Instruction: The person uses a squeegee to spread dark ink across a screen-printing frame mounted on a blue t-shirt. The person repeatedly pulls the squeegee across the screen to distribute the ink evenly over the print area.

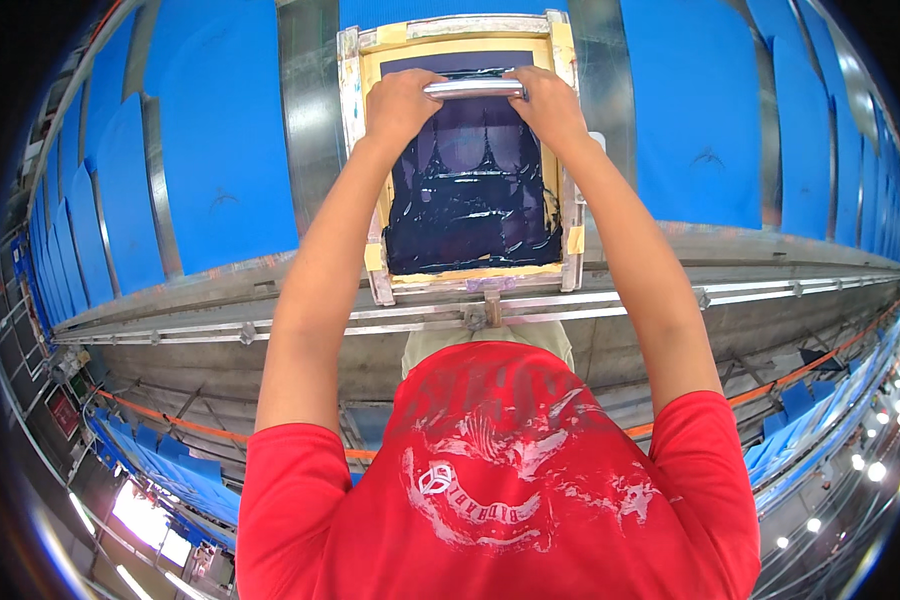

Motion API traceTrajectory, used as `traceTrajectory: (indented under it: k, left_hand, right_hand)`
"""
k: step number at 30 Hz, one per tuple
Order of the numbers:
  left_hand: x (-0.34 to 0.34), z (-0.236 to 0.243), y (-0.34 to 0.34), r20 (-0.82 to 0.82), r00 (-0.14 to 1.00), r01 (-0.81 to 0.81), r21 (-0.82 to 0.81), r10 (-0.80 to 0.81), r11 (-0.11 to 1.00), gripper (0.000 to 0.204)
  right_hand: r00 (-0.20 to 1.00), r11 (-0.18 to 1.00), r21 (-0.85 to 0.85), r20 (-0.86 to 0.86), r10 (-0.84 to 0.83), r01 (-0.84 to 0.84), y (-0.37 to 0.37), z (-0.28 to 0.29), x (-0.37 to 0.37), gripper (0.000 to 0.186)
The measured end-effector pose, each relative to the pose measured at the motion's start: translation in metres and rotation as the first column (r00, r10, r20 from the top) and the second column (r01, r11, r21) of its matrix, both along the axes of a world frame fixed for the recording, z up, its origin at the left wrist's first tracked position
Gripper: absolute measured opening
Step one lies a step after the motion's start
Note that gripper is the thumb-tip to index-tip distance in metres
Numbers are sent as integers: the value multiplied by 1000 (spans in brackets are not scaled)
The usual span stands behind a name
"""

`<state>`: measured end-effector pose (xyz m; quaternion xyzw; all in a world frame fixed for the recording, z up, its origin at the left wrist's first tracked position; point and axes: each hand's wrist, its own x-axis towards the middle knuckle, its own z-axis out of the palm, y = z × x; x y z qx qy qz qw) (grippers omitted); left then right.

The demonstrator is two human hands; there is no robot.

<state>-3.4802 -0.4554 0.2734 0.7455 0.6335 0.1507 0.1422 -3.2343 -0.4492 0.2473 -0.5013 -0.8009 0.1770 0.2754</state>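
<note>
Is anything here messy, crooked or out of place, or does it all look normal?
Nothing stands out. Both hands, left hand and right hand, grip the metal squeegee bar level across the screen frame. Dark ink is smeared unevenly but stays inside the taped border.

At the upper middle of the frame we see a metal bar (473, 89), shiny and lying level across a printing screen (470, 200). The screen is a pale frame with yellow tape edges, and its mesh is covered with dark blue ink.
</note>
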Motion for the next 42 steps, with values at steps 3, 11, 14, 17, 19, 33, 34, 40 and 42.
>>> traceTrajectory:
  k: [3,11,14,17,19,33,34,40,42]
  left_hand:
    - [6,-2,-44,-56,998,4,-90,-9,996,32]
    - [11,-11,-177,95,990,96,97,-105,991,31]
    - [7,-4,-160,155,981,111,45,-116,993,32]
    - [4,23,-111,265,964,35,-120,-2,992,41]
    - [-11,19,-73,248,959,-89,-192,136,977,36]
    - [-14,-22,-176,353,931,70,84,-96,994,51]
    - [-14,-21,-198,312,944,87,75,-106,993,52]
    - [-111,0,-255,202,969,116,128,-141,985,51]
    - [-131,6,-260,220,969,87,131,-115,988,51]
  right_hand:
    - [1000,996,-85,-16,2,-3,-44,-8,2,30]
    - [997,981,-192,-74,26,-40,-184,-3,15,45]
    - [973,967,-240,-228,26,-82,-173,5,28,49]
    - [916,963,-170,-311,-253,209,-130,10,66,54]
    - [853,900,-208,-293,-432,384,-99,-32,82,47]
    - [684,787,-373,-395,-614,491,-78,-1,60,16]
    - [685,805,-369,-427,-590,464,-78,2,56,16]
    - [594,840,-459,-602,-534,289,-91,15,-58,18]
    - [565,843,-485,-638,-523,233,-95,14,-84,19]
